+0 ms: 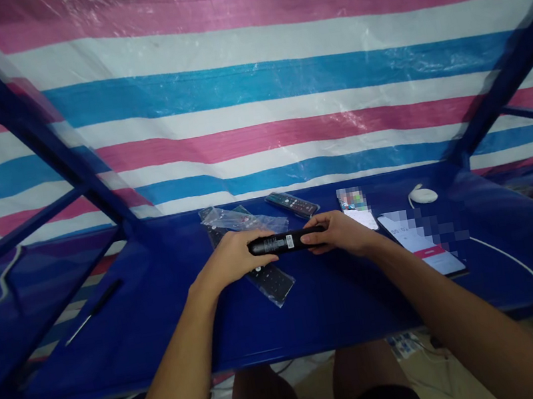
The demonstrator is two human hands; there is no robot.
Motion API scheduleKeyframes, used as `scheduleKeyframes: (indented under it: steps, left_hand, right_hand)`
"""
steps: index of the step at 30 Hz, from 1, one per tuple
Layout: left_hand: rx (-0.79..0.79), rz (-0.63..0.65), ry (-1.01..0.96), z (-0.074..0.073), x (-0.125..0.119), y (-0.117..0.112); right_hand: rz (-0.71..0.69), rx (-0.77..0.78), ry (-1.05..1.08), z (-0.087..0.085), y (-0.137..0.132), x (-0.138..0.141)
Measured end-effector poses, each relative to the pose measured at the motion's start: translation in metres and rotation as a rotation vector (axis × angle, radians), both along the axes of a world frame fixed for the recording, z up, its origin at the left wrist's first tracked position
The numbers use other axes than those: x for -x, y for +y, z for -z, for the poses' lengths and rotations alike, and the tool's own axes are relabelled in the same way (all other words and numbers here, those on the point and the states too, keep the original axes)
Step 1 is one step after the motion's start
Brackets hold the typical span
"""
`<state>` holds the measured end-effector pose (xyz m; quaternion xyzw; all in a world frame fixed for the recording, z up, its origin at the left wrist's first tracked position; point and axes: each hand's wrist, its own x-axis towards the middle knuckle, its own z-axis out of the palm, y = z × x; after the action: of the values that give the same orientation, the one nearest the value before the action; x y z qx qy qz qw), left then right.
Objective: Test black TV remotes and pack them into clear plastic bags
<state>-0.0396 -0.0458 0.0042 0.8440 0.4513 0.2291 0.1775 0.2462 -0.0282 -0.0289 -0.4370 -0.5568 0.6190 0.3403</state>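
Observation:
Between my two hands is a black remote control (pixel 281 243), held level above the blue shelf with its labelled back toward me. My left hand (pixel 235 257) grips one end, thumb below and fingers above. On the other end, my right hand (pixel 335 232) is closed with its thumb across the back. Beneath them lies another remote control (pixel 274 283) in a clear plastic sleeve, partly hidden by my left hand. A crumpled clear plastic bag (pixel 244 219) rests just behind, over more dark remote shapes. Farther back lies a further remote control (pixel 292 203).
To the right are a phone (pixel 361 217) with a lit screen, a larger lit device (pixel 426 248) and a white round charger (pixel 422 195) with a cable. A screwdriver (pixel 94 311) lies left on the blue shelf (pixel 167 336). Blue metal posts flank a striped sheet (pixel 257 79).

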Motion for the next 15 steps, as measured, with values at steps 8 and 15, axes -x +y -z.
scheduleKeyframes:
  steps: [8,15]
  left_hand:
    - [-0.048,0.043,-0.028,0.006,0.004,0.002]
    - [-0.127,0.041,0.028,0.013,0.025,-0.007]
  right_hand:
    - [-0.097,-0.182,-0.153,-0.004,-0.003,-0.003]
    - [-0.168,-0.776,-0.432,-0.006,-0.008,-0.002]
